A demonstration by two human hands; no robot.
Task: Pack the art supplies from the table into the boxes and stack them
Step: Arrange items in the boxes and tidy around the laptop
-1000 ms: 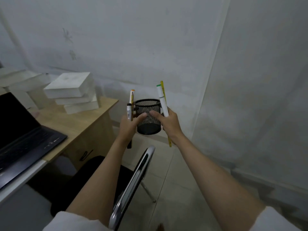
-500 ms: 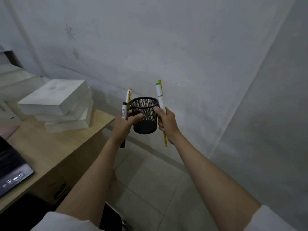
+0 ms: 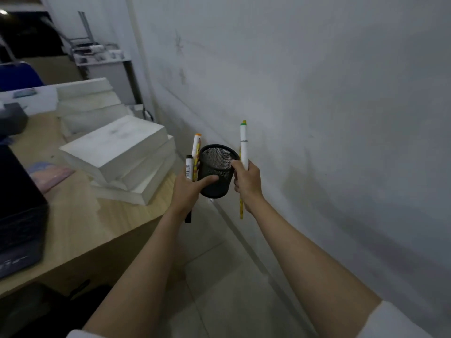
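Note:
A black mesh pen cup (image 3: 216, 170) is held in the air between both hands, past the right end of the wooden table (image 3: 80, 223). My left hand (image 3: 189, 189) grips the cup's left side, thumb across its front, and also holds an orange-capped marker (image 3: 196, 147), a black-capped pen (image 3: 188, 165) and a pencil. My right hand (image 3: 247, 181) pinches the cup's right rim and clasps a green-capped white marker (image 3: 243, 142) with a yellow pencil (image 3: 241, 208). Stacked white boxes (image 3: 119, 152) lie on the table to the left.
A second pile of white boxes (image 3: 85, 103) stands further back. A dark laptop (image 3: 17, 215) sits at the table's left. The white wall (image 3: 317, 93) runs close on the right, tiled floor (image 3: 231, 289) below. A pink paper (image 3: 52, 175) lies beside the boxes.
The view has swung left and nearer to the table, so the stacked boxes now sit closer to the cup. Both hands keep the same hold on cup and pens.

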